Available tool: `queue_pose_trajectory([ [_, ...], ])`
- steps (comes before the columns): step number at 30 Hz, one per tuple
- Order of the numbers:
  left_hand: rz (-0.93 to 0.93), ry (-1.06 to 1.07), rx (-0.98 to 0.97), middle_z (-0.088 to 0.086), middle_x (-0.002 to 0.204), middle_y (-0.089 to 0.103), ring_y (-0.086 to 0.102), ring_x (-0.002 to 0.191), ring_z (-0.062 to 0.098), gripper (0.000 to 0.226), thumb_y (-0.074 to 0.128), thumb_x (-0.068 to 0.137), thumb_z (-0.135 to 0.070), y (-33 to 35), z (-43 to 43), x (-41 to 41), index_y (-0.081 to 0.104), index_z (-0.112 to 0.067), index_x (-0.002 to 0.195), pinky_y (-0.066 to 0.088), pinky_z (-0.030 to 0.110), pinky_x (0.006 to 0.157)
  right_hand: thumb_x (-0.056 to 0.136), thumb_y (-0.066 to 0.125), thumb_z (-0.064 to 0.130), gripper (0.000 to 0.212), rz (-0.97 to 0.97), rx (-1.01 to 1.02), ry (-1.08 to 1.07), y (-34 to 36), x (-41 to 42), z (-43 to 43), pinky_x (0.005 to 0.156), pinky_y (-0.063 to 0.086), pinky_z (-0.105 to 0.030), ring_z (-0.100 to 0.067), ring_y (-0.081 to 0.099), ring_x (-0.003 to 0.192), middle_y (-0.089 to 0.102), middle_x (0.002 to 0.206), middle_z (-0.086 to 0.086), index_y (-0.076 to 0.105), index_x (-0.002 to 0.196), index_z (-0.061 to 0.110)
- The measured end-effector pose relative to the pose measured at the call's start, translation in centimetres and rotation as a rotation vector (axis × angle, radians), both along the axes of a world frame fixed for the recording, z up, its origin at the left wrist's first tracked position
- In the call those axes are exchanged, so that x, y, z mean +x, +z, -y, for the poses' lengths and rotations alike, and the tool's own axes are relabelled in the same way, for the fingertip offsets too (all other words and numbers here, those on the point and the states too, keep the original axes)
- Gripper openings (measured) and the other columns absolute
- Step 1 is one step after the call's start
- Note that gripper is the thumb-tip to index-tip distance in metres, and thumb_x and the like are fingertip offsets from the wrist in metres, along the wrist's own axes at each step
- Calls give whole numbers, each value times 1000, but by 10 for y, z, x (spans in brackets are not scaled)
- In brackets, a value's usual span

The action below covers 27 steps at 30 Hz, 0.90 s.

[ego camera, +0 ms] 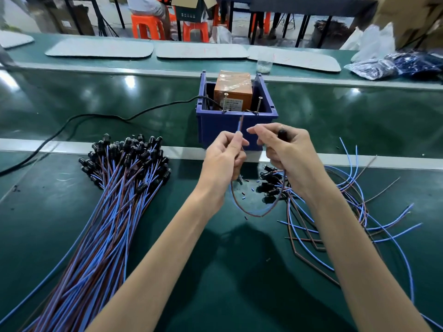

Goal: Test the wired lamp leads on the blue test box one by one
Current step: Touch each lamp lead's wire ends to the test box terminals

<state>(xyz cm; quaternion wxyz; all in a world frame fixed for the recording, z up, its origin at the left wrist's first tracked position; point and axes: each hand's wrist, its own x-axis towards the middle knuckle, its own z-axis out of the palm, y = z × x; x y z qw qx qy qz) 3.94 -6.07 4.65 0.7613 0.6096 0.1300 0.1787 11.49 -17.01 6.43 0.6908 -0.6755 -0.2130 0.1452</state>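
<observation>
A green bench (pixel 239 271) with a metal rail (pixel 96 146) crosses a workshop. Orange stools (pixel 146 26) stand behind it, and grey mats (pixel 100 47) lie on the far strip. The blue test box (pixel 223 130) sits just past the rail, with a brown block (pixel 233 92) inside and a black cable (pixel 96 116) trailing left. Directly in front of the box, the left hand (pixel 223 156) pinches the ends of one lamp lead (pixel 240 124). Its tips point up at the box's front rim; whether they touch it I cannot tell. The right hand (pixel 285 149) grips the lead's black lamp end, and the wire droops in a loop between the hands. A thick bundle (pixel 115 200) of leads lies left, a loose pile (pixel 311 200) right.
</observation>
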Motion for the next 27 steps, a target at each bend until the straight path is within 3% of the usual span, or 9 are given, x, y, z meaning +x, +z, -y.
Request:
queue_pose_trajectory([
  [4,5,-59,70,-5,54,30,23,42,3,25,45,101,-19,1,4,-3,53,-14,77,18,15,41,83,72,14,3,-45,97,-16,7,-6,0,39,24,-13,-7,31,46,54,74,-10,74,81,15],
  [10,5,-78,174,-14,48,34,27,45,2,25,49,100,-18,-1,4,-4,55,-13,76,24,13,44,80,73,4,16,-93,164,-58,8,-3,1,38,27,-11,-4,37,43,52,60,2,70,70,15],
  [14,2,-48,272,-16,45,40,33,44,2,26,51,99,-20,-2,-2,-4,58,-16,75,27,10,45,79,75,7,17,-65,121,-52,7,-1,3,39,28,-12,-5,42,45,58,67,-6,73,65,17],
  [19,-13,-20,358,-12,53,40,31,50,6,26,54,98,-20,-3,-12,-3,61,-20,73,26,17,48,83,72,7,14,43,12,-28,8,-1,6,41,29,-11,-4,44,45,61,54,8,70,72,17],
  [23,14,-42,401,-15,48,46,33,49,4,20,53,98,-16,-2,-15,-2,61,-17,79,29,16,51,83,71,5,11,83,-69,-1,6,-2,4,45,33,-8,-1,45,46,65,57,8,68,76,13],
  [27,11,-60,472,-13,48,40,28,52,12,21,54,98,-16,-4,-20,-3,59,-17,78,26,22,51,84,70,6,14,84,-108,19,3,-1,3,44,34,-7,-1,46,47,67,60,5,68,74,15],
])
